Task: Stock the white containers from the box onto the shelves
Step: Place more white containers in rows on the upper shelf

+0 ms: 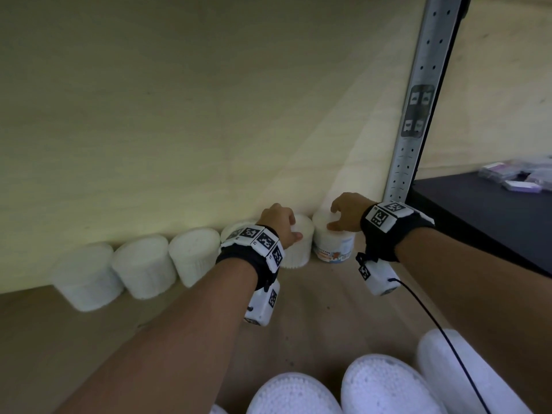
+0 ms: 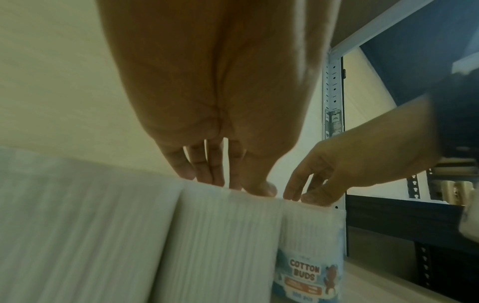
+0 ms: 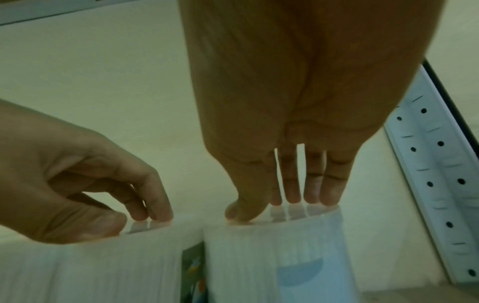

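Note:
Several white cotton-bud containers stand in a row along the back wall of a wooden shelf point(image 1: 313, 309). My left hand point(image 1: 291, 231) grips the lid of one plain white container point(image 1: 298, 252) from above, thumb at the front and fingertips on top. The right hand point(image 1: 337, 218) holds the neighbouring container point(image 1: 331, 246), last on the right, the same way; its label reads "Cotton Buds". The left wrist view shows the left hand point(image 2: 233, 184) on its container point(image 2: 223, 235) beside the labelled one point(image 2: 311, 235). In the right wrist view my right hand point(image 3: 279, 207) sits on its container point(image 3: 272, 256).
Three more white containers point(image 1: 143, 270) stand to the left in the row. A perforated metal upright point(image 1: 418, 115) rises just right of my right hand, with a dark shelf point(image 1: 478, 216) beyond it holding small purple packs point(image 1: 513, 177). More white containers point(image 1: 385, 386) lie below, close to me.

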`<state>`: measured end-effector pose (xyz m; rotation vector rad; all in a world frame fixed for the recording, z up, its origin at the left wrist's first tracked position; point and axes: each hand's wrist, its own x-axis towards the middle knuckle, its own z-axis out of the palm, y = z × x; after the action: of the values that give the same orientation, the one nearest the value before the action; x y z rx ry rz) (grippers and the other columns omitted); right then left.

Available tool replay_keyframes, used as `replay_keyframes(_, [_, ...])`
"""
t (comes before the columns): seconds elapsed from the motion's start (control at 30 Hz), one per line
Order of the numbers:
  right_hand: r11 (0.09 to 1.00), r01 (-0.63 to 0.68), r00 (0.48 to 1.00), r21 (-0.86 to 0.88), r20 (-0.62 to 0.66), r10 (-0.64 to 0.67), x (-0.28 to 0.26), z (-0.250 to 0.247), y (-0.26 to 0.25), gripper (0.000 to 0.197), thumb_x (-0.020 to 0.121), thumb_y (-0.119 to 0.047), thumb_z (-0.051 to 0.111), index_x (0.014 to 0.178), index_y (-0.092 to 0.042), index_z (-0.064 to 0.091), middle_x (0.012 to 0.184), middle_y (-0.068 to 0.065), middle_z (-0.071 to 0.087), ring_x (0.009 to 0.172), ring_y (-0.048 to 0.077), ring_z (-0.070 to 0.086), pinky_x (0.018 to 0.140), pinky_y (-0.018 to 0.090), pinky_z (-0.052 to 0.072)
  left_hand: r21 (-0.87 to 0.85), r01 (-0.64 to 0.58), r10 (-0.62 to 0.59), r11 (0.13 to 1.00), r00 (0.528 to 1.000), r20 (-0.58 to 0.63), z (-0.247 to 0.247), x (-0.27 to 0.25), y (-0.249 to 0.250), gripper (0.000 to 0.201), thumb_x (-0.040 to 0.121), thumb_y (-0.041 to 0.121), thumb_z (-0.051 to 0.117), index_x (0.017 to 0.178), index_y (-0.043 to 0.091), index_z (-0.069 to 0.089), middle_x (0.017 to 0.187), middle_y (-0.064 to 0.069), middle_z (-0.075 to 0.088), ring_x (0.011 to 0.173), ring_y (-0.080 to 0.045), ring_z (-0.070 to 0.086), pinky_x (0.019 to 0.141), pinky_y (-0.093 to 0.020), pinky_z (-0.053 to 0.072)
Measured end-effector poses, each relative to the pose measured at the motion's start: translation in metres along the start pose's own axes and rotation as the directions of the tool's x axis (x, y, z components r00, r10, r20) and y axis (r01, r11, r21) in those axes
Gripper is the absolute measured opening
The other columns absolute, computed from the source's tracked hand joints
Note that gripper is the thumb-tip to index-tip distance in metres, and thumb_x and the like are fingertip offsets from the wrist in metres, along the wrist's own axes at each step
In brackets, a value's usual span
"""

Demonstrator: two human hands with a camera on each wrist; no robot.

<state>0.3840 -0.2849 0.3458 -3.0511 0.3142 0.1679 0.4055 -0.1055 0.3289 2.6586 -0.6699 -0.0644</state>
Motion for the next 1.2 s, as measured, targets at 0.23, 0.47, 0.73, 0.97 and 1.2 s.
replay_keyframes(0.23, [0.995,0.087,0.995,0.055,0.044,-0.09,-0.005,-0.008,0.004,0.051,0.087,-0.014,0.065,0.136,-0.019,0.053,0.142,0.008,0.045,0.13,0.026,0.046,0.105,0.034,0.039,-0.001,0.002,-0.002,1.0,1.0,0.005,0.0,0.001,0.0,0.042,0.085,0.03,0.068,0.119,0.009,0.058,0.13,-0.012,0.047,0.12,-0.029,0.049,0.101,-0.037,0.043])
replay_keyframes(0.47, [0.988,0.148,0.986,0.046,0.066,-0.151,-0.007,-0.013,0.001,0.053,0.087,0.001,0.055,0.135,-0.021,0.055,0.144,0.007,0.046,0.126,0.026,0.05,0.102,0.033,0.044,0.004,0.002,-0.002,1.0,1.0,0.01,-0.001,0.001,0.0,0.042,0.086,0.03,0.067,0.121,0.009,0.057,0.131,-0.013,0.047,0.121,-0.03,0.048,0.101,-0.038,0.043])
replay_keyframes(0.73, [0.998,0.051,0.998,0.033,0.039,-0.052,-0.006,-0.003,-0.005,0.059,0.094,-0.039,0.055,0.143,-0.009,0.041,0.15,0.009,0.037,0.137,0.026,0.038,0.112,0.034,0.031,0.003,0.005,-0.005,1.0,1.0,0.015,0.0,-0.001,0.001,0.041,0.086,0.029,0.067,0.121,0.009,0.057,0.13,-0.013,0.047,0.121,-0.03,0.048,0.101,-0.039,0.043])
replay_keyframes(0.97, [0.998,0.055,0.998,-0.004,0.034,-0.055,-0.006,-0.003,-0.006,0.06,0.094,-0.04,0.055,0.143,-0.008,0.041,0.148,0.01,0.041,0.135,0.027,0.042,0.109,0.034,0.035,-0.014,-0.014,0.014,1.0,1.0,0.022,-0.002,-0.002,0.0,0.041,0.087,0.025,0.067,0.123,0.008,0.058,0.132,-0.012,0.049,0.121,-0.029,0.051,0.1,-0.035,0.042])
replay_keyframes(1.2, [0.996,0.076,0.997,-0.039,0.019,-0.076,-0.005,-0.003,-0.009,0.052,0.093,-0.037,0.057,0.13,-0.002,0.053,0.134,0.014,0.055,0.122,0.03,0.054,0.102,0.036,0.045,-0.053,-0.097,0.102,0.994,0.988,0.112,-0.012,-0.006,-0.008,0.032,0.09,0.015,0.062,0.121,0.017,0.061,0.139,-0.005,0.047,0.13,-0.024,0.045,0.104,-0.03,0.037])
